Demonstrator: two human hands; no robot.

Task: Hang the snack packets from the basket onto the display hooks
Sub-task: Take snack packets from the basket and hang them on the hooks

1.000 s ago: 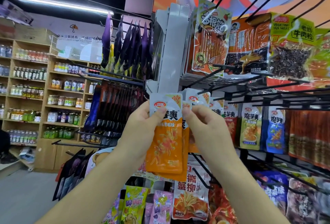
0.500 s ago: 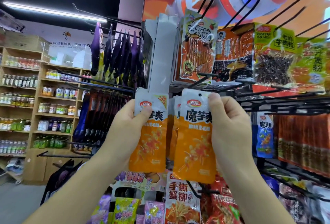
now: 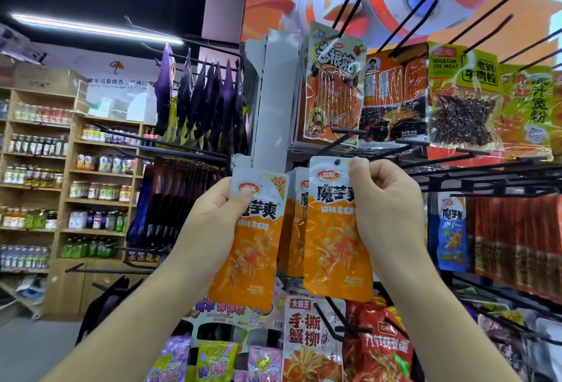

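An orange poster (image 3: pixel 395 1) with a white robot figure is seen across 12 to 2 o'clock. Wooden shelves (image 3: pixel 70 187) stocked with bottles are ranged at 9 o'clock. The display rack (image 3: pixel 273 101), a pale upright with black hooks (image 3: pixel 450 168) reaching out toward 3 o'clock, is set at the centre. Large orange and green packets (image 3: pixel 395 98) are hung at 1 o'clock and dark purple packets (image 3: pixel 209 101) at 11 o'clock.

Both forearms are raised from 6 o'clock. The left hand (image 3: pixel 213 229) is curled round the left snack packet (image 3: pixel 249 244), with the thumb pressed on its white top. The right hand (image 3: pixel 386 208) is closed on the right snack packet (image 3: pixel 334 244), which is pinched at its upper corner at 3 o'clock. Both packets are held upright just below the centre, side by side and slightly apart, in front of matching hung packets (image 3: pixel 296 223).

A dark hang hole (image 3: pixel 337 162) is seen at 12 o'clock on the right packet; whether a hook is passed through it cannot be told.
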